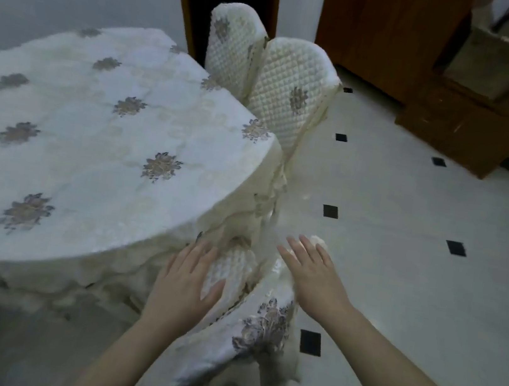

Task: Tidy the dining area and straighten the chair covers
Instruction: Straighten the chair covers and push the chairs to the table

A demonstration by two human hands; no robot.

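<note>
A chair in a cream quilted cover point(259, 326) with a purple flower motif stands right in front of me, pushed against the table. My left hand point(187, 278) lies flat on the left side of the chair's seat, fingers spread. My right hand point(310, 274) hovers flat over the cover's right side, fingers apart, holding nothing. The dining table point(106, 137) carries a cream cloth with the same flower motifs. Two more covered chairs point(288, 89) stand at the table's far side, their backs upright and side by side.
A white tiled floor point(401, 264) with small black insets spreads to the right. A wooden cabinet point(474, 126) with a bag point(494, 60) on top stands at the back right. A dark doorway is behind the far chairs.
</note>
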